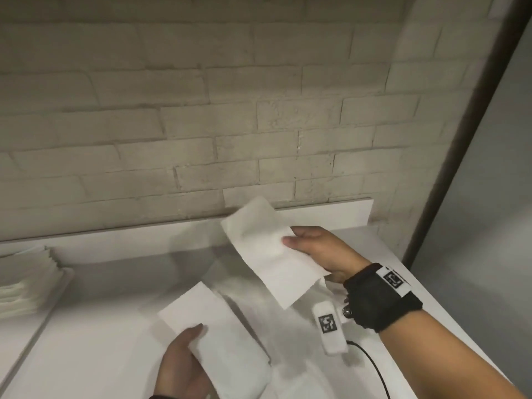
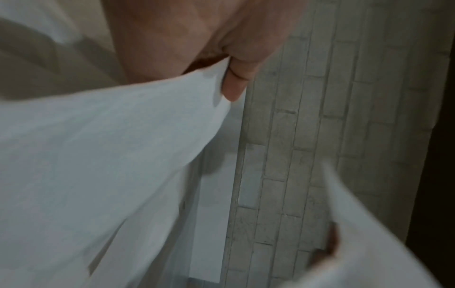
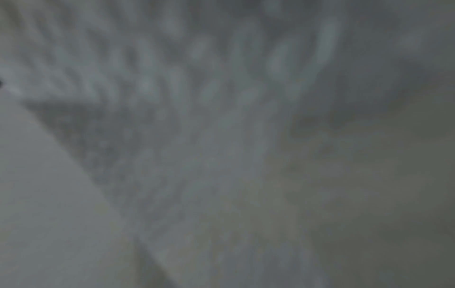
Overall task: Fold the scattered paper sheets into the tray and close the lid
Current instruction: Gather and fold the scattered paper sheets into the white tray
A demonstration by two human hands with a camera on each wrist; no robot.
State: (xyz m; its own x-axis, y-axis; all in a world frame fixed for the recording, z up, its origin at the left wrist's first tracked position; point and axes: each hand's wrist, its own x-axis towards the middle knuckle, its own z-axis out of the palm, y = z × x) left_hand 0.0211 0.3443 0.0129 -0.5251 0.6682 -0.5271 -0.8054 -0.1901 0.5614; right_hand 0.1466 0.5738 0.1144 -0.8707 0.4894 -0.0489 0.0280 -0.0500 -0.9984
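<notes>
Right hand (image 1: 319,251): one white paper sheet (image 1: 270,251) is pinched at its right edge, thumb on top and the remaining fingers (image 1: 290,241) curled under; the sheet is held lifted off the tabletop (image 1: 100,335), extending up-left from the fingertips toward the brick wall (image 1: 201,110). Left hand (image 1: 180,367): a second paper sheet (image 1: 213,335) is gripped at its near-left edge, thumb over the top, the sheet running away from the fingers toward centre. In the left wrist view the thumb (image 2: 236,81) is seen pressed on that sheet's edge. A stack of folded sheets (image 1: 23,277) is seen well left of both hands, in what looks like the tray; its lid cannot be made out. Right wrist view is blurred, nothing readable.
</notes>
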